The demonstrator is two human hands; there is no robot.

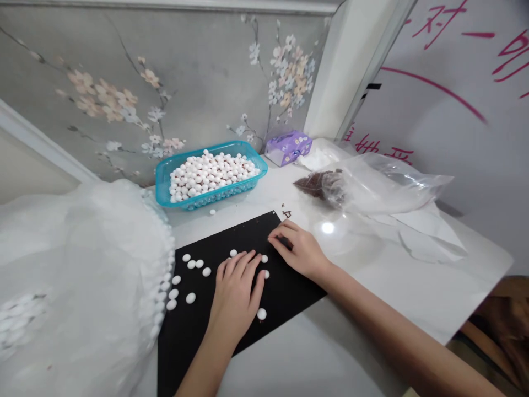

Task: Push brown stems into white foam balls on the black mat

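My left hand [239, 281] lies palm down over a black mat [215, 320], its fingers stretched out. One small white ball [264, 258] sits just beyond its fingertips, and another white ball [266, 274] is beside the thumb. Whatever lies under the palm is hidden. At the mat's right edge, my right hand [301, 251] has thumb and forefinger pinched together; what is between them is too small to make out. Loose white balls [190, 298] are scattered on the mat's left half, and one white ball [262, 314] rests near its front edge with a dark bit next to it.
Behind the mat stands a blue basket [252, 182] full of white balls. A large clear bag [95, 264] with white balls fills the left. Right of the mat are small brown sticks [286, 214], a plastic bag [380, 182] with brown pieces and a purple tissue pack [288, 148].
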